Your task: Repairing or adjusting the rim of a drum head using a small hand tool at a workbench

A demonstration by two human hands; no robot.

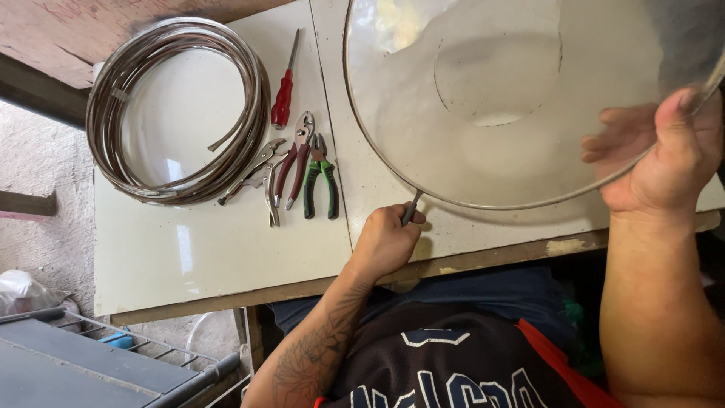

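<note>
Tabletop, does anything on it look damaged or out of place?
Yes. The white tabletop is chipped along its front edge, where the coating has flaked to bare wood near the right hand. The pliers and screwdriver lie tidily beside the wire coil. Nothing is spilled.

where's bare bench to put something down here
Free: the white board below the wire coil and pliers, left of the left hand. Crowded: coil, screwdriver and pliers bunch together; the round pan fills the right.
</note>
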